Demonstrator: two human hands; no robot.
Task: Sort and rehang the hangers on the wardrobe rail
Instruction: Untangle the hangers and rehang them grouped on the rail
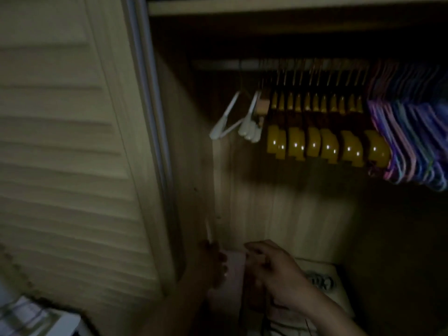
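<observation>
Hanging in sorted groups on the rail are white hangers at the left, yellow-brown wooden hangers in the middle and purple-blue hangers at the right; low down, both hands work at a pale pinkish item, too blurred to name; the left hand curls against its edge, the right hand seems to pinch something there, though I cannot tell what; likely a fetching step; next, lift whatever is gathered up to its matching group; the louvred door stands at left.
</observation>
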